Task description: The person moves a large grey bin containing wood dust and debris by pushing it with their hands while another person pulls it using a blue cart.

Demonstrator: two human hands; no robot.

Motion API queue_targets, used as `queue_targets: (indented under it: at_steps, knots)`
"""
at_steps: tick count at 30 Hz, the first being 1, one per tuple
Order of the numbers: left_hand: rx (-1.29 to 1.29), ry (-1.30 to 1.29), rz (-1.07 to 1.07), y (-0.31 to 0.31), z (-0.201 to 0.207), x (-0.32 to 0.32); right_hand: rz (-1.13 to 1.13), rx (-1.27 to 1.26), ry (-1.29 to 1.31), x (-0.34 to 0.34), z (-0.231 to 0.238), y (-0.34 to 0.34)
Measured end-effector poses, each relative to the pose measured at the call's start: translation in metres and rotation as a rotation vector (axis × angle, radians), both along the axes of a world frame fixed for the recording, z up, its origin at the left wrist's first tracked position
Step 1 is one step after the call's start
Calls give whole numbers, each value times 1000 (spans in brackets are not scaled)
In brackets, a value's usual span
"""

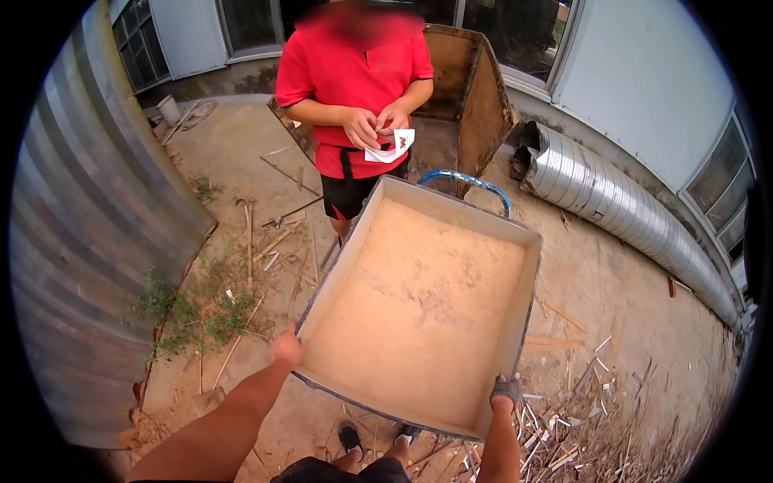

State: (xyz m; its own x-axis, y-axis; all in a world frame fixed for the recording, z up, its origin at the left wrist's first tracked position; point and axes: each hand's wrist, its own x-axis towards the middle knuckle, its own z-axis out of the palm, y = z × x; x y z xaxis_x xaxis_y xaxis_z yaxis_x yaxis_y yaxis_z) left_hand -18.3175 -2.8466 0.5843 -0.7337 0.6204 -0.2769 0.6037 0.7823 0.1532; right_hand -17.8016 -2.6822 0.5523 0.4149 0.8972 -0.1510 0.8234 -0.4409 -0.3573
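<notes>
A large, shallow rectangular box (522, 298) with a dark rim fills the middle of the view. Its inside is coated with tan dust, with darker grey patches toward the far half. My left hand (287, 348), bare, grips the rim near the box's near left corner. On the near right side, my right hand (506, 390), in a grey glove, is closed on the rim; its fingertips are partly hidden. A curved blue handle (467, 179) rises at the far edge, apart from both hands.
Beyond the box stands a person in a red shirt (354, 72), holding a small white paper (392, 146). Behind is an open brown bin (475, 97). A silver duct (620, 201) lies right, corrugated sheet metal (88, 225) stands left. Wood scraps (555, 439) litter the ground.
</notes>
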Motion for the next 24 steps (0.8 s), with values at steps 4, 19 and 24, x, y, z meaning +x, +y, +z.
queue_targets:
  at_steps: [4,19,24]
  knots:
    - [34,-42,9,-4,-13,-7,-29,-65,29,-14,26,-3]
    - [41,-76,-25,-4,-20,-4,54,-5,-73,11,-15,0]
    - [37,-38,-15,-9,-22,-9,13,-83,13,-8,10,-2]
